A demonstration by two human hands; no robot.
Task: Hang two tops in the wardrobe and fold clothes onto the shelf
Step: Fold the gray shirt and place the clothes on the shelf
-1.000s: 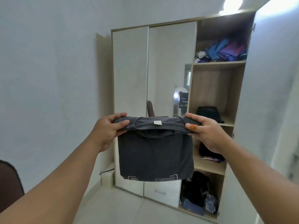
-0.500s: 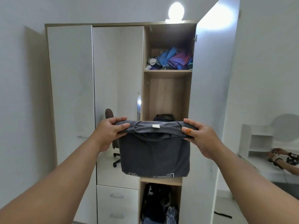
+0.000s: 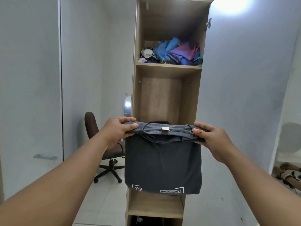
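A tall wardrobe of pale wood with white doors (image 3: pixel 166 95) fills the view, its right-hand door swung open and an open column of shelves shown in the middle. A mirrored door panel (image 3: pixel 97 79) is seen to the left of the shelves, and in it a brown swivel office chair (image 3: pixel 104 147) is reflected. In front of the shelf column a folded dark grey cotton T-shirt (image 3: pixel 162 163) is held up in the air, its top edge folded over and its lower part hanging free (white printed marks run along the bottom hem). A heap of blue and purple crumpled clothes (image 3: pixel 177 53) is stored on the upper shelf. The left top corner of the shirt is gripped by the left hand (image 3: pixel 117 131), thumb on top and fingers curled beneath; the right corner is pinched in the same way by the right hand (image 3: pixel 211 141). A small white neck label (image 3: pixel 165 128) is seen at the middle of the folded edge.
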